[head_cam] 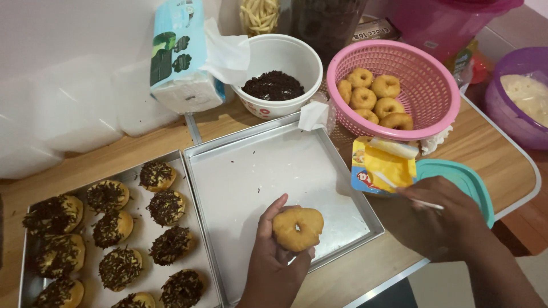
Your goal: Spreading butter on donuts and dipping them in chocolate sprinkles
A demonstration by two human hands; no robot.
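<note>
My left hand (275, 258) holds a plain golden doughnut (297, 227) upright over the near edge of a square metal tray (240, 171). My right hand (442, 214) grips a thin white stick (408, 194) whose tip reaches into an open yellow packet (379, 168) of spread. The packet rests on a teal plastic lid (465, 179). A pink basket (422, 85) behind it holds several plain doughnuts (374, 97). A white bowl (285, 54) holds dark chocolate sprinkles (273, 85).
A second metal tray (142, 234) at the left carries several sprinkle-coated doughnuts (165, 208). A tissue pack (182, 54) stands behind the trays. A purple bowl (514, 114) of pale batter sits at the right. A pink container (445, 23) and jars are at the back.
</note>
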